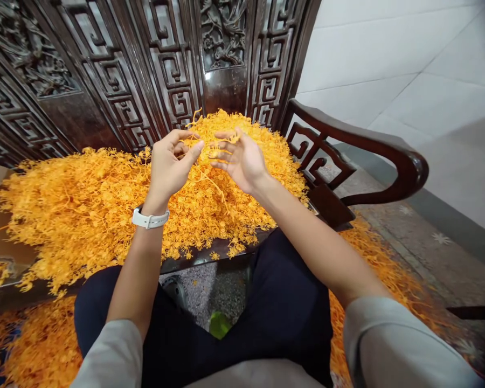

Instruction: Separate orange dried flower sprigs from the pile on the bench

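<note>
A big heap of orange plastic flower sprigs [84, 205] covers the seat of a dark carved wooden bench [226, 81]. Above the heap, my left hand [170, 164], with a white watch on its wrist, pinches a thin orange sprig [204, 143] between thumb and fingers. My right hand [240, 159] faces it, fingers curled on the same sprig's other end. The two hands are almost touching.
The bench's curved armrest [367, 143] rises to the right. More orange sprigs [36, 339] lie on the floor at both sides of my dark-trousered knees. A green object [219, 325] sits on the speckled floor between my legs. Pale floor tiles [428, 81] stretch away at the right.
</note>
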The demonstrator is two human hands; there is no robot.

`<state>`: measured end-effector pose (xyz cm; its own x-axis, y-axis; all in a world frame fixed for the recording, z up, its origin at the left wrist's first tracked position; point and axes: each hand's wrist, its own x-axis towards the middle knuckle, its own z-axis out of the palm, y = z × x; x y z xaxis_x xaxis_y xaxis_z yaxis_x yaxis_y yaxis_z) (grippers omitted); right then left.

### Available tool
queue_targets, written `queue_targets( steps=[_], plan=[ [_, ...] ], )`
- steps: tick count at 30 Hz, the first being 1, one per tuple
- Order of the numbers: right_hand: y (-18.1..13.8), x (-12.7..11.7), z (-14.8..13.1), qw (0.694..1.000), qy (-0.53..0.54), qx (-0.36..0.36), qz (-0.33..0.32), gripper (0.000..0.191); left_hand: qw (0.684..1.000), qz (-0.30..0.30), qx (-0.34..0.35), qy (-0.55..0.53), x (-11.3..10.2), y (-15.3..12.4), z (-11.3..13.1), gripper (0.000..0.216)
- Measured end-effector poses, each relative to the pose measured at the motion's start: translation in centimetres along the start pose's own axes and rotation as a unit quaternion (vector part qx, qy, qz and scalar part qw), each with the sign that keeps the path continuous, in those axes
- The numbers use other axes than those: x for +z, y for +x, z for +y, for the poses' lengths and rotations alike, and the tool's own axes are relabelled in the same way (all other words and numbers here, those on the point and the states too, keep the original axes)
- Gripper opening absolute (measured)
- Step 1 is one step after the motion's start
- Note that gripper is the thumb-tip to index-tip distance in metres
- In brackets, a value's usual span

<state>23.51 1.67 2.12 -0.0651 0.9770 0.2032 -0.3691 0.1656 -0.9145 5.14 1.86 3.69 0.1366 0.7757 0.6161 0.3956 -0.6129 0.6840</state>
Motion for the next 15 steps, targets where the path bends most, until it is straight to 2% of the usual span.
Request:
queue_targets(
  steps=[3, 6, 8, 12, 15],
  plan=[
    [-0.5, 0.7, 0.6, 1.000, -0.008, 0.013, -0.006, 0.078, 0.997, 0.039, 0.015, 0.062, 0.7, -0.4, 0.4, 0.025],
    [-0.5, 1.0, 1.4, 0.999, -0.031, -0.025, 0.002, 0.084, 0.990, 0.047, 0.040, 0.127, 1.1, -0.8, 1.0, 0.028],
    [-0.2, 1.1, 2.0, 0.997, -0.042, -0.050, 0.030, 0.084, 0.989, -0.002, 0.049, 0.142, 1.3, -0.9, 1.3, 0.027],
    [0.5, 0.8, 2.1, 0.989, -0.040, -0.089, 0.111, 0.075, 0.974, -0.148, 0.044, 0.166, 1.3, -1.1, 2.0, 0.030],
    [1.1, -0.1, 1.1, 0.982, -0.048, -0.124, 0.132, 0.062, 0.963, -0.202, 0.035, 0.176, 1.0, -1.2, 2.9, 0.035]
  ],
)
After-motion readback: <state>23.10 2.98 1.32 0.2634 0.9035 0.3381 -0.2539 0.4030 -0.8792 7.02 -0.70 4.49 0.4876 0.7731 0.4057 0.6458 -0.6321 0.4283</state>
